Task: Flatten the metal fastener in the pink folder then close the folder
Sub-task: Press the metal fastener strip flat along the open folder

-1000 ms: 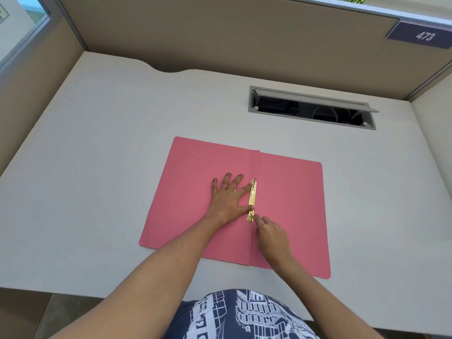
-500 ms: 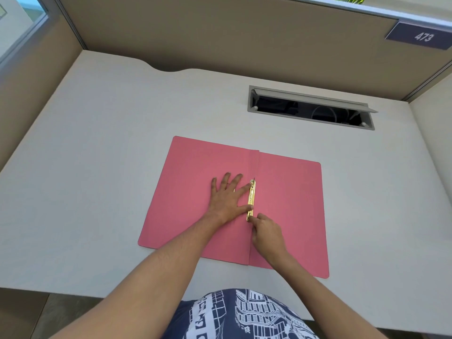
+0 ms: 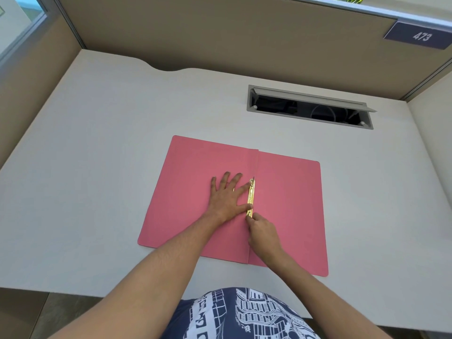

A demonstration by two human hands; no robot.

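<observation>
The pink folder (image 3: 200, 199) lies open and flat on the desk (image 3: 97, 167) in the middle of the frame, its crease running up and down just right of centre. The metal fastener (image 3: 251, 198), a narrow gold strip, lies along that crease.

The left hand (image 3: 226, 200) is spread palm-down on the left leaf, fingers splayed, with forefinger and thumb touching the strip's left edge; its grip is released, pressing and not grasping anything. The right hand (image 3: 263, 234) comes in from the lower right with its fingers curled, the fingertips meeting the lower end of the fastener. Whether that grip is pinching the prong or only pushing it down cannot be told, since the knuckles hide the contact.

The step in hand looks to be pressing the lower prong flat. To do it well, the person should keep the left palm firm so the card does not slide or buckle, and bear down with the pad of a finger along the strip's length, from the bend outward, so the metal lies flush with no hump left. The top end shows a small dark tip that may be standing slightly proud; the view is too small to be sure, and it probably wants a press as well. Only then should one leaf be swung over the other.

Counted: one folder, one fastener, two hands, one desk, one open cable hatch (image 3: 310, 107) at upper right, one number plate (image 3: 419, 35) reading 473 at the top right corner.
</observation>
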